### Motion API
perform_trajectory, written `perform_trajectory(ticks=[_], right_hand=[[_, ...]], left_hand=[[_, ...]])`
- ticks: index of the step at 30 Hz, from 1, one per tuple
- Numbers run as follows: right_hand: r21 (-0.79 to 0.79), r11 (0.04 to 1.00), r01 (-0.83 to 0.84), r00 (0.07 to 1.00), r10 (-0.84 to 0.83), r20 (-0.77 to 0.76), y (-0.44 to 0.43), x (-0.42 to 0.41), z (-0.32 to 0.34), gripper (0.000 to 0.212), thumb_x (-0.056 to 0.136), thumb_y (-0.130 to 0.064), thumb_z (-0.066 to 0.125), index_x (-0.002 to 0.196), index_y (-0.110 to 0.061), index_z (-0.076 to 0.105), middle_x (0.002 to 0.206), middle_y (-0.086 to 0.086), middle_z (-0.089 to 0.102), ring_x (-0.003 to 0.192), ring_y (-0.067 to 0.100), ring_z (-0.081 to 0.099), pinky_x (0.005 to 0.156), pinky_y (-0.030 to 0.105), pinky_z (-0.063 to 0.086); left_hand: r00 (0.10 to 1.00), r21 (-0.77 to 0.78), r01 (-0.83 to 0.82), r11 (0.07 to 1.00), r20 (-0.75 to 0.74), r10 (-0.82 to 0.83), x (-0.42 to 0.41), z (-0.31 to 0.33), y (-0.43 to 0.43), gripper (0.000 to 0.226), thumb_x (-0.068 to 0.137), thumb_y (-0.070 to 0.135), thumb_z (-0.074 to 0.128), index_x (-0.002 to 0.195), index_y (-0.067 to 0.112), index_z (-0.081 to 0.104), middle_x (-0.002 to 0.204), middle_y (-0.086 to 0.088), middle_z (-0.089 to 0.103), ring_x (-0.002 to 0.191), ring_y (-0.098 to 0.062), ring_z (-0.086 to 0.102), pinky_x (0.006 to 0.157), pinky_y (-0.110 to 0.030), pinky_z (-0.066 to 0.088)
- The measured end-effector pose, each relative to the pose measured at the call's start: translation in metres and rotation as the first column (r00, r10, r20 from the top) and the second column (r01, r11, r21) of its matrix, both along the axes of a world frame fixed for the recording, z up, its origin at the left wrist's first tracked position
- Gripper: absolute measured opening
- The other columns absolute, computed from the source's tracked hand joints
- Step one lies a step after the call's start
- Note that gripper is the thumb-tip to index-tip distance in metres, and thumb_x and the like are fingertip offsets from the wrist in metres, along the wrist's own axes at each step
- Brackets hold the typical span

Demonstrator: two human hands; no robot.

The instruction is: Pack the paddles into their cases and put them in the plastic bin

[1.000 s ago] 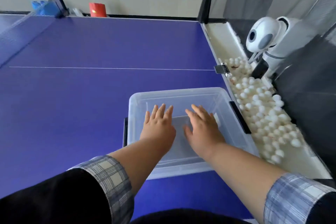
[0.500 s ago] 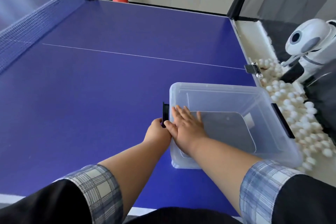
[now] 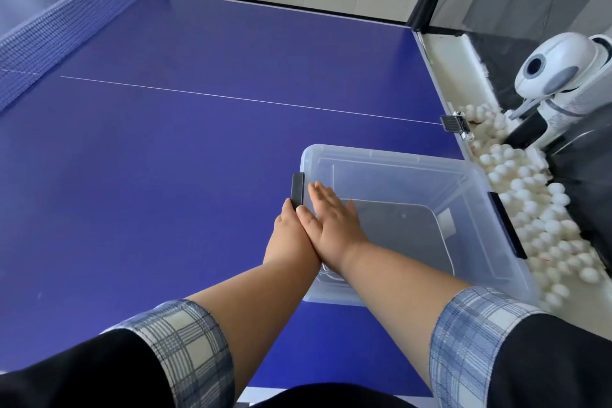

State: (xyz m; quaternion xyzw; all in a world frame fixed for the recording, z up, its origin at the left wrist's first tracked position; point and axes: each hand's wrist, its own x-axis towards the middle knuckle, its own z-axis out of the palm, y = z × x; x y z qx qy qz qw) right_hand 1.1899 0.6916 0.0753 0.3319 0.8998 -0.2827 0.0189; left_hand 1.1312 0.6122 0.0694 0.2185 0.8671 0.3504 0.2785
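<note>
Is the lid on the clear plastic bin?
Yes: the clear plastic bin is shut; the right hand lies flat on its lid.

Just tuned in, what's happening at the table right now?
A person is working at the clear plastic bin on the blue table tennis table. The lid appears to be on. The left hand is at the black latch on the bin's left side, and the right hand lies flat on the lid beside it. Something dark shows through the plastic, too unclear to identify.
</note>
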Motion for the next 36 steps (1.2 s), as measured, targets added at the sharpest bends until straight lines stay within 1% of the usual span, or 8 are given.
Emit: perform_trajectory(ticks=[8, 13, 18, 21, 25, 29, 33, 36], right_hand=[[0.013, 0.999, -0.031, 0.998, 0.03, 0.049, 0.003, -0.003, -0.002, 0.063, 0.103, -0.055, 0.017, 0.159, -0.028, 0.013, 0.168, -0.007, 0.006, 0.153, 0.011, -0.001, 0.122, 0.047, -0.007], [0.01, 1.0, -0.03, 0.998, 0.029, 0.059, 0.003, -0.004, 0.002, 0.064, 0.103, -0.055, 0.017, 0.159, -0.025, 0.012, 0.168, -0.006, 0.007, 0.153, 0.01, 0.001, 0.122, 0.045, -0.007], [0.016, 1.0, -0.013, 1.0, 0.013, 0.017, 0.005, -0.002, 0.007, 0.064, 0.103, -0.053, 0.025, 0.159, -0.023, 0.014, 0.168, -0.002, 0.004, 0.154, 0.013, -0.001, 0.123, 0.043, -0.003], [-0.027, 0.999, 0.023, 0.996, -0.026, -0.081, 0.01, 0.008, 0.012, 0.067, 0.101, -0.052, 0.038, 0.158, -0.021, 0.019, 0.168, -0.004, 0.007, 0.153, 0.012, 0.0, 0.124, 0.035, 0.002], [0.112, 0.98, 0.164, 0.972, -0.141, -0.186, 0.035, 0.054, 0.022, 0.062, 0.099, -0.048, 0.047, 0.153, -0.022, 0.035, 0.164, -0.005, 0.024, 0.152, 0.013, 0.012, 0.122, 0.034, 0.015], [0.294, 0.887, 0.357, 0.933, -0.352, -0.07, 0.074, 0.14, 0.017, 0.057, 0.1, -0.05, 0.042, 0.151, -0.023, 0.04, 0.162, -0.001, 0.03, 0.15, 0.02, 0.021, 0.12, 0.044, 0.022], [0.375, 0.85, 0.371, 0.892, -0.438, 0.111, 0.098, 0.224, -0.001, 0.062, 0.099, -0.058, 0.03, 0.152, -0.027, 0.036, 0.164, -0.004, 0.024, 0.152, 0.017, 0.011, 0.121, 0.049, 0.017], [0.279, 0.917, 0.284, 0.926, -0.338, 0.17, 0.104, 0.249, -0.003, 0.07, 0.096, -0.065, 0.027, 0.155, -0.027, 0.027, 0.167, -0.005, 0.013, 0.153, 0.015, 0.0, 0.122, 0.049, 0.009]], left_hand=[[0.998, 0.028, -0.006, 1.0, -0.06, 0.007, 0.0, -0.003, 0.001, 0.063, 0.094, 0.034, 0.058, 0.149, 0.02, 0.03, 0.136, -0.001, 0.052, 0.113, -0.017, 0.059, 0.077, -0.027, 0.042], [0.987, -0.032, 0.093, 0.995, -0.129, -0.097, -0.001, -0.003, 0.002, 0.076, 0.095, 0.029, 0.06, 0.157, 0.02, 0.017, 0.153, 0.002, 0.038, 0.131, -0.013, 0.048, 0.095, -0.025, 0.043], [0.978, -0.078, 0.147, 0.986, -0.141, -0.157, -0.001, -0.004, 0.003, 0.079, 0.094, 0.026, 0.06, 0.158, 0.02, 0.013, 0.155, 0.001, 0.032, 0.134, -0.011, 0.043, 0.092, -0.017, 0.033], [0.941, -0.218, 0.206, 0.954, -0.225, -0.254, 0.004, 0.001, 0.002, 0.075, 0.097, 0.026, 0.055, 0.156, 0.02, 0.01, 0.157, -0.001, 0.027, 0.138, -0.018, 0.038, 0.102, -0.025, 0.034], [0.892, -0.177, 0.248, 0.952, -0.341, -0.296, 0.004, 0.014, -0.004, 0.082, 0.098, 0.032, 0.055, 0.157, 0.03, -0.002, 0.165, -0.001, 0.006, 0.149, -0.027, 0.019, 0.115, -0.042, 0.031], [0.652, -0.34, 0.475, 0.812, -0.484, -0.584, 0.013, 0.01, -0.007, 0.067, 0.104, 0.035, 0.038, 0.157, 0.033, -0.002, 0.167, -0.002, -0.006, 0.153, -0.027, -0.006, 0.122, -0.044, 0.002], [0.649, -0.431, 0.455, 0.779, -0.438, -0.622, 0.048, 0.005, -0.004, 0.062, 0.101, 0.048, 0.023, 0.157, 0.036, 0.001, 0.167, 0.0, -0.005, 0.153, -0.025, -0.008, 0.121, -0.048, -0.004], [0.691, -0.513, 0.393, 0.763, -0.382, -0.613, 0.066, 0.006, -0.004, 0.065, 0.101, 0.05, 0.021, 0.158, 0.033, -0.005, 0.167, -0.003, -0.01, 0.152, -0.027, -0.011, 0.121, -0.052, -0.004]])
